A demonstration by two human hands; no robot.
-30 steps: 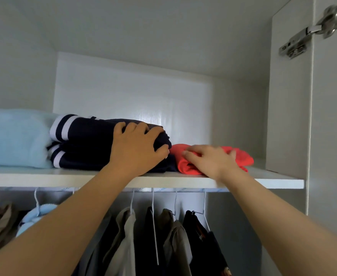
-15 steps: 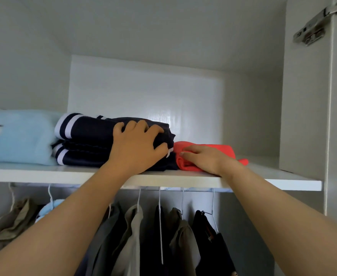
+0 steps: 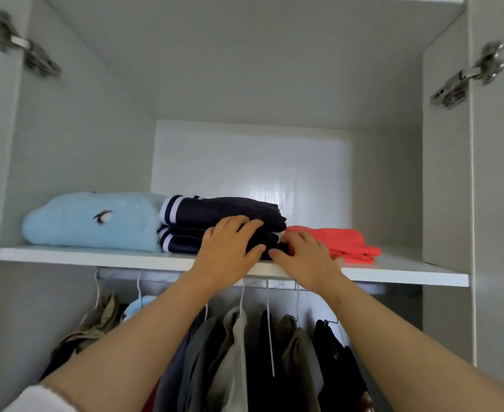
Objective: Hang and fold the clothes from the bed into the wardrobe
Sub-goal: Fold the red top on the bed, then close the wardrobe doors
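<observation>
Top shelf (image 3: 96, 253) of wardrobe (image 3: 81, 129); both grips raised to it.

Left grip (image 3: 230, 245): fingers nearly straight and spread, laid flat against the front of the folded navy garment (image 3: 215, 205); nothing pinched that I can see; palm bears on the cloth.

Right grip (image 3: 307, 257): fingers likewise extended and flat; it has hold of nothing; fingertips sit at the seam where the navy stack meets the folded red garment (image 3: 346, 240), which lies partly under this grip and runs off to its right. The two grips nearly touch, thumbs pointing toward each other.

Judgement: placing looks about done and this is tidying; left palm steadies the navy stack so its folds do not slide; right grip squares the red piece up against it.

Folded light-blue garment (image 3: 96, 224) lies left of the left grip, touching the navy stack; the row is packed tight side by side, probably to save shelf room.

Below both grips: hanging clothes (image 3: 236, 352) on white hangers (image 3: 270, 337); the hung share looks well along. Bed not in view; cannot tell what remains to bring.
</observation>
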